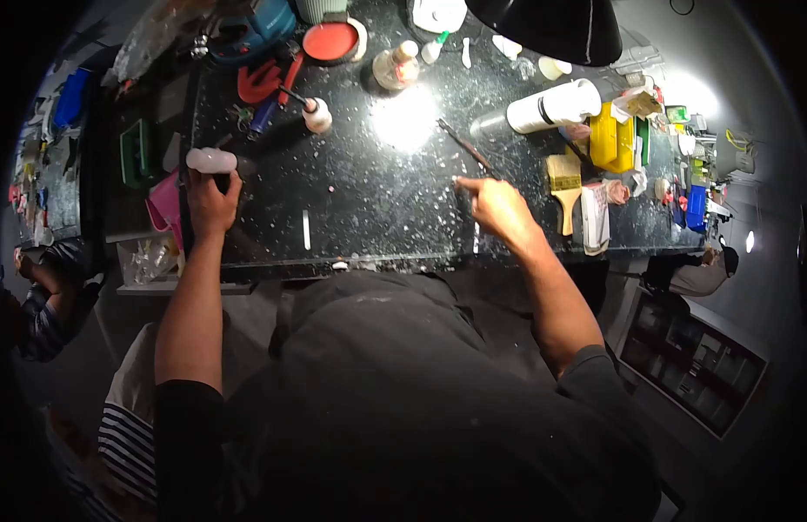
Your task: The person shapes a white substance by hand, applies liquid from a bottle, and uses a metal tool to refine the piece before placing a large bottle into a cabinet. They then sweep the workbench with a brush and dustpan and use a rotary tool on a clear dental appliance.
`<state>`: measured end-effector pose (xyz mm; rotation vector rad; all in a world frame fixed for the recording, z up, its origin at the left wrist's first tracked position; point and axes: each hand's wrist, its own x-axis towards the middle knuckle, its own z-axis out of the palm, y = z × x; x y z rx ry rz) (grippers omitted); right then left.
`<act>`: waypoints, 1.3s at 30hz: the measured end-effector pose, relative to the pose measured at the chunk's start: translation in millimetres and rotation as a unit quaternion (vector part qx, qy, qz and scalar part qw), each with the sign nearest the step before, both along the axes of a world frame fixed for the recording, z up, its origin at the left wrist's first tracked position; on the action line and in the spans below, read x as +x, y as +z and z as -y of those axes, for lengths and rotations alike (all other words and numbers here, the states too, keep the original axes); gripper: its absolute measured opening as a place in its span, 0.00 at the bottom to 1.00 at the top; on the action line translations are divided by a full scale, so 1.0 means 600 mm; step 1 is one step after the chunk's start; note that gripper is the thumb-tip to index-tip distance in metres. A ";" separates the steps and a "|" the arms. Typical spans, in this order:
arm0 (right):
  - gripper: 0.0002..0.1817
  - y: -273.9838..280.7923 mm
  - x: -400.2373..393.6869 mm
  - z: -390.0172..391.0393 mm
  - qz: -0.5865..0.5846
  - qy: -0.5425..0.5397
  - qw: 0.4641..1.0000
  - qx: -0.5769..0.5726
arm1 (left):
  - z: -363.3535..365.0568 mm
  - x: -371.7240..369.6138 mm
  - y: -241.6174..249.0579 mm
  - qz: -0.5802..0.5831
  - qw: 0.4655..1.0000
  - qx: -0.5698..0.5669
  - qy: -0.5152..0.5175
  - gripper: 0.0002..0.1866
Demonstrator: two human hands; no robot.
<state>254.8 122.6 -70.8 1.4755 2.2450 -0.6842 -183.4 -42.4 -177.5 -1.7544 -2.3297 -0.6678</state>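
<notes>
At the left of the dark speckled bench (273, 209), my left hand (214, 202) is closed round a small pinkish translucent bottle (214, 161). My right hand (499, 209) is over the right half of the bench, its index finger stretched out to the left and the other fingers curled. A tiny pale piece (456, 180) shows at that fingertip; whether it is held cannot be made out. Beyond the fingertip lies a thin dark tool (463, 144). A short white strip (306, 230) rests between my hands, near the front edge.
A pink bottle with a brush (316, 115), a glass bottle (396, 68) and a red round dish (330, 42) stand farther back. Right are a paper roll (553, 106), a wide brush (566, 191) and a yellow bin (612, 139). A black lamp (560, 30) overhangs. Other people appear at both sides.
</notes>
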 end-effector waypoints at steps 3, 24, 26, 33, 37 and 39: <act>0.27 0.004 0.066 0.086 -0.029 -0.010 0.999 0.008 | 0.001 -0.001 -0.001 0.017 1.000 -0.017 0.016 0.25; 0.28 -0.005 0.072 0.132 -0.064 -0.001 0.997 0.048 | 0.003 -0.012 -0.022 -0.028 0.998 -0.046 0.028 0.29; 0.29 -0.002 0.060 0.119 -0.107 -0.053 0.991 0.066 | 0.005 -0.010 -0.026 -0.027 0.997 -0.055 0.037 0.29; 0.16 -0.055 0.051 0.047 -0.229 -0.063 0.958 0.163 | 0.001 -0.004 -0.010 -0.017 0.999 -0.033 0.037 0.26; 0.14 -0.042 0.057 0.037 -0.223 -0.102 0.962 0.115 | 0.002 -0.002 -0.007 0.002 0.999 -0.038 0.036 0.28; 0.16 -0.043 0.058 0.035 -0.287 -0.126 0.945 0.089 | 0.002 -0.001 -0.005 0.022 0.998 -0.041 0.041 0.29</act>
